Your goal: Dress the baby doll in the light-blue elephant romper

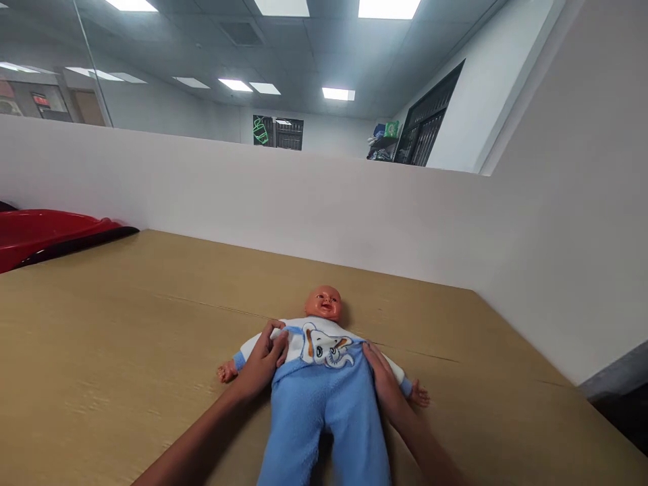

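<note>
Two bare hands on one doll [327, 388], lower centre of the frame. Doll lies on its back on a brown desk [126, 351], head [324, 303] toward the wall [304, 202], legs running down to the bottom edge. Its arms are spread outward, one small hand to the left of its body, the other to the right, both bare below blue cuffs.

Clothing: blue suit [304, 398] over white sleeves; cartoon patch [329, 347] across the chest, between the person's hands.

Left hand [263, 358]: at the left side of the chest, by the top edge of the blue cloth, lying over part of the white sleeve. Grip: thumb and fingers bent near one another at the cloth; cannot tell whether fabric is pinched between them.

Right hand [382, 378]: along the right side of the chest, fingertips touching the upper corner of the blue cloth. Grip: thumb hidden, so cannot tell whether it pinches.

Surroundings: red basin [45, 233] at the left edge of the frame, with a dark rim below it, well apart from the doll. Across the top, beyond the wall, lit ceiling panels [389, 8] and a dark window [430, 121] at upper right.
</note>
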The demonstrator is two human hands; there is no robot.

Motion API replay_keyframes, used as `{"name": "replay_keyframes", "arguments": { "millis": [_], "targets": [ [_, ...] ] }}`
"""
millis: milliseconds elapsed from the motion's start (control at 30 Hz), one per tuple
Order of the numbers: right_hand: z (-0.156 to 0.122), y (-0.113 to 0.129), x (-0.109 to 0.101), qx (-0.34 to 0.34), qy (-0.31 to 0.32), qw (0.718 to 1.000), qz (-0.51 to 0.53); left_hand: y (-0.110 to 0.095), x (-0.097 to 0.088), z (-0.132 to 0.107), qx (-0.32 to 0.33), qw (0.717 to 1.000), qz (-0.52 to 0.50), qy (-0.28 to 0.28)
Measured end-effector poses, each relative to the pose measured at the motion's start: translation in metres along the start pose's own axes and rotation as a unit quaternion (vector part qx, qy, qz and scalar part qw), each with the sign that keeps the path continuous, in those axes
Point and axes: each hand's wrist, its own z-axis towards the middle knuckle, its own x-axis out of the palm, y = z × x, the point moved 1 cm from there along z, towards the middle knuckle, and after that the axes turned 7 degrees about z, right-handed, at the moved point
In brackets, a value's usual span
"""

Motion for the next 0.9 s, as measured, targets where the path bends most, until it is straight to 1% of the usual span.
{"name": "replay_keyframes", "arguments": {
  "millis": [33,100,167,233,300,367,400,500,567,667,767,833,900],
  "targets": [
    [0.003,0.002,0.004,-0.002,0.0,1.0,-0.007,-0.002,0.0,0.002,0.002,1.0,0.017,0.017],
    [0.005,0.011,0.01,-0.007,0.024,1.0,-0.013,-0.006,-0.001,0.003,0.009,0.997,0.056,0.053],
    [0.002,0.024,0.014,-0.022,0.084,0.996,-0.022,-0.011,-0.006,0.001,0.006,0.991,0.106,0.08],
    [-0.001,0.036,0.016,-0.042,0.156,0.986,-0.047,-0.014,-0.01,-0.002,0.011,0.984,0.155,0.083],
    [-0.003,0.044,0.016,-0.064,0.201,0.975,-0.075,-0.016,-0.012,-0.002,0.047,0.977,0.195,0.076],
    [-0.001,0.047,0.016,-0.089,0.206,0.97,-0.091,-0.016,-0.011,0.0,0.085,0.968,0.225,0.067],
    [0.001,0.047,0.018,-0.101,0.199,0.97,-0.098,-0.015,-0.01,0.002,0.089,0.965,0.237,0.064],
    [0.007,0.046,0.026,-0.119,0.183,0.968,-0.122,-0.011,-0.007,0.009,0.057,0.967,0.243,0.047],
    [0.012,0.045,0.032,-0.114,0.185,0.968,-0.126,-0.01,-0.005,0.014,0.035,0.976,0.208,0.047],
    [0.017,0.045,0.035,-0.094,0.193,0.969,-0.121,-0.014,-0.005,0.017,0.007,0.987,0.128,0.096],
    [0.021,0.044,0.024,-0.065,0.213,0.965,-0.136,-0.02,-0.01,0.015,-0.023,0.985,0.107,0.131],
    [0.021,0.046,0.014,-0.047,0.232,0.957,-0.167,-0.018,-0.016,0.01,-0.036,0.985,0.114,0.128],
    [0.018,0.055,0.006,-0.048,0.218,0.947,-0.233,-0.009,-0.023,0.003,-0.063,0.985,0.117,0.111]
  ]
}}
